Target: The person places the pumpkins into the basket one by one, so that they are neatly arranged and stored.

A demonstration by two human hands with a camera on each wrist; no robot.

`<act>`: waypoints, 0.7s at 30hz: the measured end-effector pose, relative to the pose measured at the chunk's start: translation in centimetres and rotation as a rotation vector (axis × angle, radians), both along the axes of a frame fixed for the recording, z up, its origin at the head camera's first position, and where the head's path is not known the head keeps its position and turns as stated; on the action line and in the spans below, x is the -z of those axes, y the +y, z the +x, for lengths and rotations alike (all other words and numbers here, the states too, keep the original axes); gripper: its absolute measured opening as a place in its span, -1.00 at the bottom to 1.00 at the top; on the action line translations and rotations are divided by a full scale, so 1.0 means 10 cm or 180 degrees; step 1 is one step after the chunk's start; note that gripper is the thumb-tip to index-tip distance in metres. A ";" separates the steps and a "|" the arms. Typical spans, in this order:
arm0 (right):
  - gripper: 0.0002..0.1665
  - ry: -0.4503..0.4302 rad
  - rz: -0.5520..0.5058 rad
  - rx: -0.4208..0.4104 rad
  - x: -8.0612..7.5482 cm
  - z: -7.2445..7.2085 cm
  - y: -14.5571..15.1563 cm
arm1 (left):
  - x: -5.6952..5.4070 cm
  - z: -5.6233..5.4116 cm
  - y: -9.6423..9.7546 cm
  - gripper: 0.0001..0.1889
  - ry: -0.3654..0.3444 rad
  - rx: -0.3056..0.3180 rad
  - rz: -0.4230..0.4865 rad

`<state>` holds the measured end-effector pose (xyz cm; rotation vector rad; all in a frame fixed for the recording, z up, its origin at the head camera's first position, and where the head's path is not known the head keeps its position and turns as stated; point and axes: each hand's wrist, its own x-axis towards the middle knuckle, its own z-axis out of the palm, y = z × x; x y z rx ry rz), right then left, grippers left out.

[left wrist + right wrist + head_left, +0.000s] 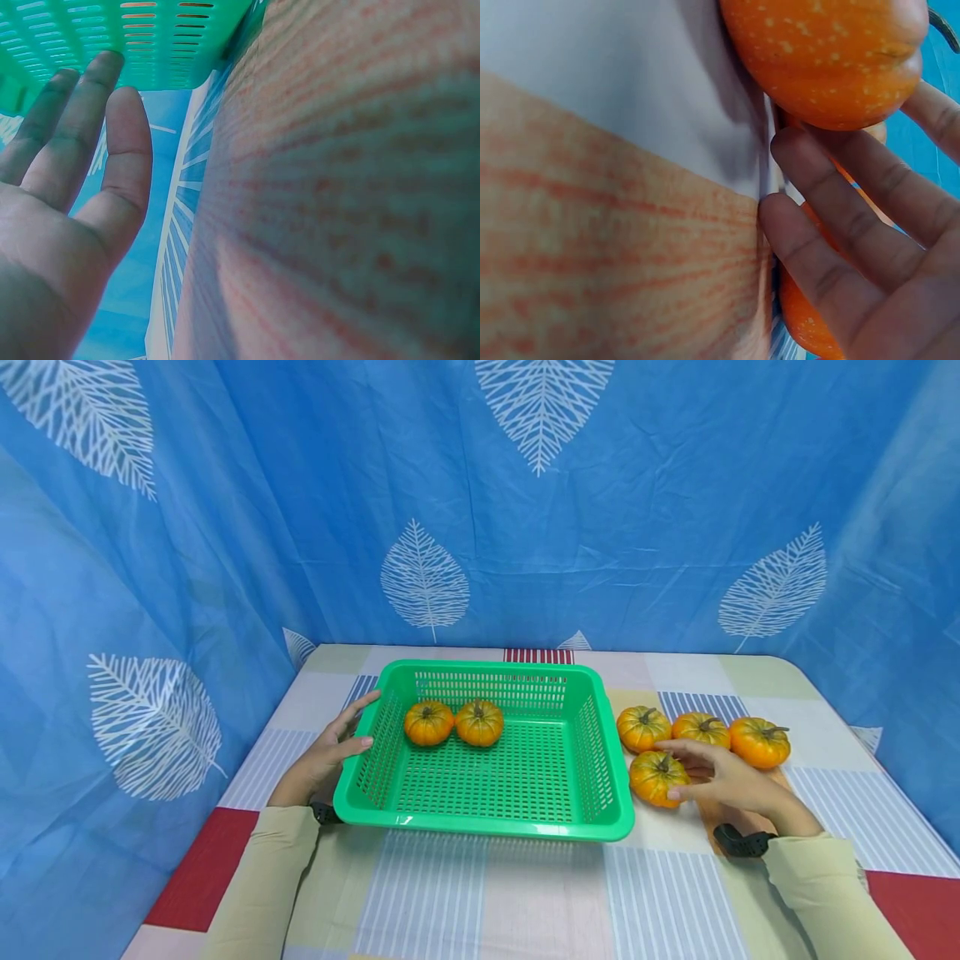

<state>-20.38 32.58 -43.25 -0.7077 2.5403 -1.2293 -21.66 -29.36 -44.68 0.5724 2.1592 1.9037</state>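
Note:
A green plastic basket [495, 832] stands on the table, holding two small orange pumpkins, a left one [429, 723] and a right one [480, 722]. At its left side is my left hand [322, 764], fingers extended; in the left wrist view fingertips [111, 64] meet the slotted wall. Right of the basket, my right hand [723, 781] reaches around the nearest loose pumpkin [658, 778], thumb at its front and index finger near its top. The right wrist view has fairly straight fingers [840, 202] beside this pumpkin [825, 60], which rests on the cloth.
Behind my right hand, three more pumpkins sit in a row: left [642, 727], middle [701, 729] and right [760, 742]. A checked, striped cloth [540, 902] covers the table. Blue curtains [637, 510] with white leaf prints hang at the back and sides.

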 end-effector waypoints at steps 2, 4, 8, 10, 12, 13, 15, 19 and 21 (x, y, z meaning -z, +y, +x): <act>-0.21 0.0026 0.0000 -0.0028 0.00 0.00 0.00 | 0.01 -0.01 0.00 -0.19 0.0024 0.0002 -0.0004; -0.19 0.0051 -0.0006 -0.0040 0.01 0.01 0.00 | 0.01 -0.01 -0.01 -0.19 0.0035 0.0005 0.0005; -0.16 0.0080 -0.0046 -0.0069 0.03 0.01 -0.01 | 0.01 -0.02 -0.01 -0.18 0.0026 0.0023 0.0045; -0.16 0.0104 -0.0038 -0.0073 0.04 0.01 -0.01 | 0.01 -0.02 0.00 -0.18 0.0022 0.0023 0.0052; -0.16 0.0112 -0.0013 -0.0066 0.05 0.01 -0.01 | 0.01 -0.02 0.00 -0.18 0.0016 0.0022 0.0056; -0.16 0.0111 0.0004 -0.0060 0.05 0.01 -0.01 | 0.01 -0.02 0.00 -0.18 0.0012 0.0019 0.0057; -0.16 0.0120 0.0040 -0.0044 0.04 0.01 -0.01 | 0.01 -0.02 0.00 -0.17 0.0001 0.0010 0.0058; -0.16 0.0100 0.0060 -0.0029 0.03 0.02 -0.01 | 0.01 -0.02 0.01 -0.16 -0.0053 -0.0006 0.0078; -0.17 0.0087 0.0057 -0.0028 0.02 0.02 -0.01 | 0.02 -0.01 0.01 -0.16 -0.0087 -0.0010 0.0095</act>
